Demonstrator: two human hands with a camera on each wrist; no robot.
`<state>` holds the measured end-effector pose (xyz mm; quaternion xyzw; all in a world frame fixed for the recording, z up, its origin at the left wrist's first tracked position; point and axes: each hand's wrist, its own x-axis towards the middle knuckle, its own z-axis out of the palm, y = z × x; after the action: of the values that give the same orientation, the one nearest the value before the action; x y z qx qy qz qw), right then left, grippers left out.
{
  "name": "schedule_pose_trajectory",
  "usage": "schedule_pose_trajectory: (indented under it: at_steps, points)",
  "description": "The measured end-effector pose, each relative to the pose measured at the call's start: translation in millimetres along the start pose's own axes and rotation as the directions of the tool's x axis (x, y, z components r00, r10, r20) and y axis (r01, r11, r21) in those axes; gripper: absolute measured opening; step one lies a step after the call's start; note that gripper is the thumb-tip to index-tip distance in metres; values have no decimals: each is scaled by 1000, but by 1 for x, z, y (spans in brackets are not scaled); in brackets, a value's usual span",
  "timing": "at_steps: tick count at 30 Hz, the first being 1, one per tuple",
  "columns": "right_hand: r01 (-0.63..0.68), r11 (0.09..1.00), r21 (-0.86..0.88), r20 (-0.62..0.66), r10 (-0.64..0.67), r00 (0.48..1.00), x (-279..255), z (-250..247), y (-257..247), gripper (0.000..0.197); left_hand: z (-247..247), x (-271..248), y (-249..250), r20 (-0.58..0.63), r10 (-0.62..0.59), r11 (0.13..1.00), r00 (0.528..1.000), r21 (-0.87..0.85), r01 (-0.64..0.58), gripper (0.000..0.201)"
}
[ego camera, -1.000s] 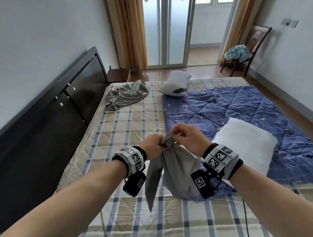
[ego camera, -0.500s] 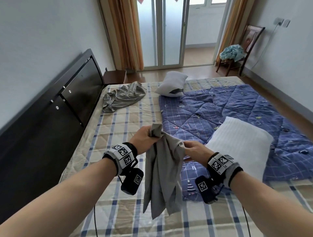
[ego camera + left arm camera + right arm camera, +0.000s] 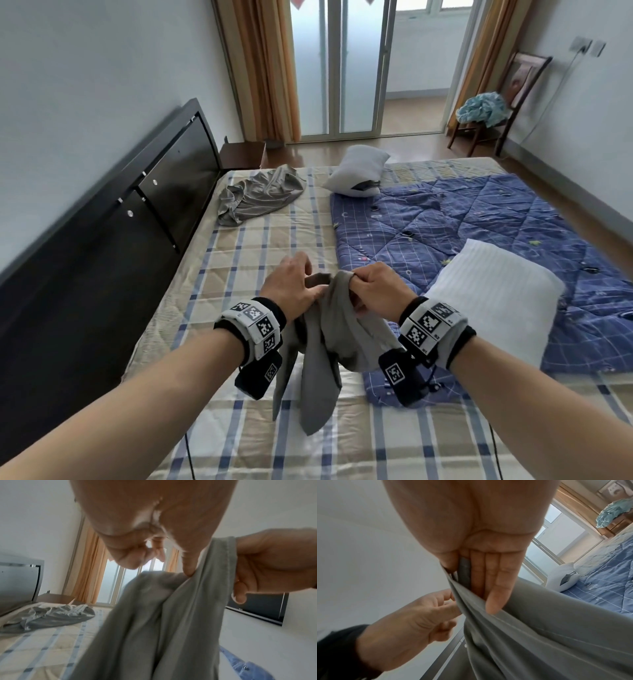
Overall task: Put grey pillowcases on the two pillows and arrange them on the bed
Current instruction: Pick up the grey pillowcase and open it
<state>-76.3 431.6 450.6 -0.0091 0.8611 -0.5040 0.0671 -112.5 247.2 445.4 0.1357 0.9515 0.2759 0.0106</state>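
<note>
The right hand [image 3: 373, 287] has its grip on the top hem of the grey pillowcase [image 3: 329, 356]: in the right wrist view the cloth is pinched between thumb and the flat of the fingers [image 3: 489, 577]. The left hand [image 3: 291, 284] sits just beside it, thumb pressed to the hem and forefinger behind, other fingers loosely curled; it reads as a light pinch, though the left wrist view is blurred there. The case hangs below both grips in loose folds, clear of the bed [image 3: 239, 260].

Just right of the grips lies the near pillow [image 3: 496, 298], bare, on the blue quilt [image 3: 479, 219]. Well beyond them, at the far edge, sits the second pillow [image 3: 356, 171], also bare, and to the far left a crumpled second case [image 3: 260, 197].

Risks, as I judge them: the hands are close together on bunched cloth, so they may be holding both layers at once, and the mouth would not open. A single-layer pinch could slip if the case is shaken. The case may also be inside out; the seam showing in the left wrist view hints at that, not more.

Hard to tell: where the opening is, whether the held edge is the open end, and what the dark item against the far pillow is.
</note>
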Motion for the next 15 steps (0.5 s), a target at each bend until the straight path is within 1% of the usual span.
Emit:
schedule_pose_trajectory:
  at_steps: [1, 2, 4, 7, 9, 10, 13, 15]
  points:
    - [-18, 1000, 11, -23, 18, 1000, 0, 0, 0, 40, 1, -1, 2, 10, -12, 998, 1000, -54, 13, 31]
    - [-24, 1000, 12, -31, 25, 999, 2, 0, 1, 42, 2, -3, 5, 47, -6, 991, 999, -131, 12, 26]
    - [-16, 1000, 15, -23, 16, 1000, -1, 0, -1, 46, 10, -8, 8, 146, 51, 958, 988, -286, -7, 20]
    - [51, 998, -28, -57, -52, 997, -3, -4, -5, 42, 24, -14, 11, 272, 102, 906, 957, -424, 24, 40]
    - [77, 996, -45, -77, -80, 994, -5, -5, -10, 41, 32, -14, 16, 271, 87, 892, 959, -450, 46, 47]
    - [86, 995, -42, -71, -89, 993, -7, -5, -13, 43, 33, -13, 19, 258, 81, 880, 963, -472, 53, 45]
    - [128, 988, -92, -76, -135, 988, -11, -7, -17, 50, 33, -11, 34, 220, 91, 811, 971, -583, 56, 14]
    - [147, 982, -122, -85, -157, 984, -12, -10, -17, 53, 34, -9, 41, 171, 61, 800, 983, -598, 54, 26]
